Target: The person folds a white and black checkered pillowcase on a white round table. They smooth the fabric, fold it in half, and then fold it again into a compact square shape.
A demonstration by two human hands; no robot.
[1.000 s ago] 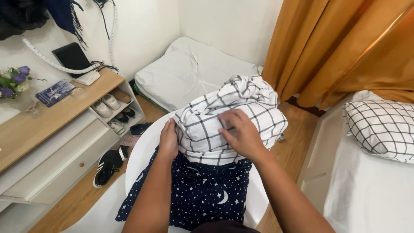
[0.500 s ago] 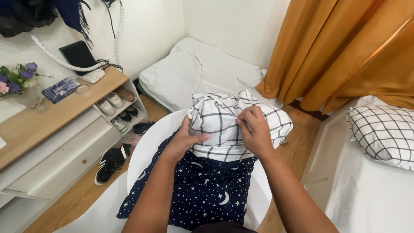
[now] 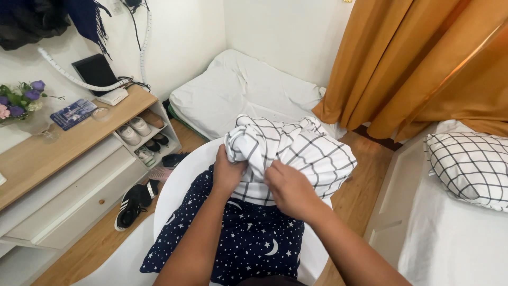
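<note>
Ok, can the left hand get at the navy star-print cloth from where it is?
Probably yes. The left hand grips the checked white fabric at its near edge, and the navy star-print cloth lies uncovered on the white round table directly below that hand. It would have to release the checked fabric first.

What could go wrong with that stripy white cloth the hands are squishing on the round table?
The checked white cloth bulges past the far edge of the round white table, so it might slide off onto the wooden floor. The left hand and right hand press it on the starry navy cloth, which already hangs over the near edge and might be dragged off.
</note>
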